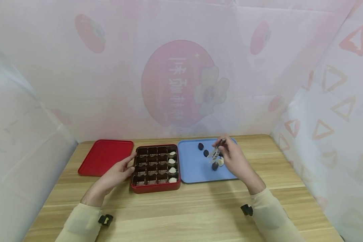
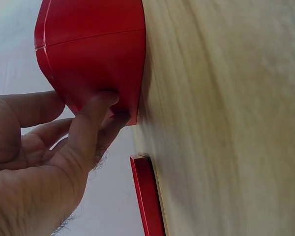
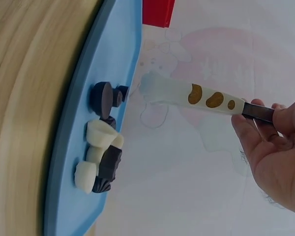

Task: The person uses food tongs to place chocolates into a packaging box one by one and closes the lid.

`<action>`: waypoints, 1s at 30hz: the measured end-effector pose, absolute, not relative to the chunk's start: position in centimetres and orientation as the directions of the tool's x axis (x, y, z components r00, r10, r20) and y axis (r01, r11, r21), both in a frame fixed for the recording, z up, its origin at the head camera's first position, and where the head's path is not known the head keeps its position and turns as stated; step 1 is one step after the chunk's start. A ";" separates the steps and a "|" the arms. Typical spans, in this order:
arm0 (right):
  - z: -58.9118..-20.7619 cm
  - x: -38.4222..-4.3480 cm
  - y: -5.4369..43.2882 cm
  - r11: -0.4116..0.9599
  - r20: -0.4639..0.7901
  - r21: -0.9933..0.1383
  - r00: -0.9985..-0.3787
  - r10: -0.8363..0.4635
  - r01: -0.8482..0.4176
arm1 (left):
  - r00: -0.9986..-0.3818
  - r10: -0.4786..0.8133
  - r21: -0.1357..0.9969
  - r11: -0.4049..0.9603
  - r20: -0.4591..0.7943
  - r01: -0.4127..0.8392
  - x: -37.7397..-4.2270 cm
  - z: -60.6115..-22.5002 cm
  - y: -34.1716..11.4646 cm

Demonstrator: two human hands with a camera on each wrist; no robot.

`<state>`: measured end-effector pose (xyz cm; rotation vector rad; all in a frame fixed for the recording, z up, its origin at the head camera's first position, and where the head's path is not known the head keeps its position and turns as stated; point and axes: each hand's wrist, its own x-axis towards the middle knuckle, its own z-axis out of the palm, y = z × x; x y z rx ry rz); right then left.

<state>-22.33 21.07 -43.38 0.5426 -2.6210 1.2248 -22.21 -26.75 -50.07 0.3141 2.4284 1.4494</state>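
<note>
A red box (image 1: 156,189) with a dark brown divided insert stands on the table. Its rightmost column holds several white chocolates (image 1: 172,170); the other compartments show bare brown plastic. My left hand (image 1: 116,173) rests its fingers against the box's left side, also seen in the left wrist view. My right hand (image 1: 234,159) grips small tongs (image 3: 201,96), pale with brown spots and a dark end, above the blue tray (image 1: 193,171). No piece shows at the tongs' tips. Dark chocolates (image 3: 101,98) and white chocolates (image 3: 86,176) lie on the tray, partly hidden by the hand in the head view.
The red lid (image 1: 107,156) lies flat left of the box. The tray sits close to the box's right side. Printed white sheets (image 1: 121,84) stand behind and at both sides of the wooden table (image 1: 181,218).
</note>
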 end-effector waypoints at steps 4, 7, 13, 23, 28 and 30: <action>-43.6 -22.3 21.9 0.582 0.274 -0.717 -0.923 -0.271 -0.384 | -0.935 0.328 0.880 0.473 -0.137 0.038 -22.1 -49.9 -26.6; -43.8 -22.2 22.4 0.568 0.252 -0.730 -0.923 -0.292 -0.379 | -0.937 0.321 0.877 0.479 -0.141 0.032 -22.0 -49.8 -26.5; -44.1 -22.1 23.1 0.551 0.238 -0.736 -0.912 -0.334 -0.394 | -0.934 0.313 0.860 0.511 -0.171 0.013 -22.0 -49.6 -26.2; -45.1 -21.8 24.1 0.559 0.223 -0.719 -0.899 -0.376 -0.412 | -0.930 0.321 0.852 0.523 -0.181 0.015 -22.1 -49.6 -26.2; -45.6 -21.9 24.0 0.560 0.244 -0.701 -0.887 -0.391 -0.440 | -0.929 0.325 0.853 0.521 -0.174 0.023 -22.0 -49.6 -26.3; -45.8 -22.0 23.8 0.563 0.258 -0.691 -0.882 -0.393 -0.453 | -0.928 0.330 0.858 0.513 -0.172 0.024 -22.0 -49.6 -26.3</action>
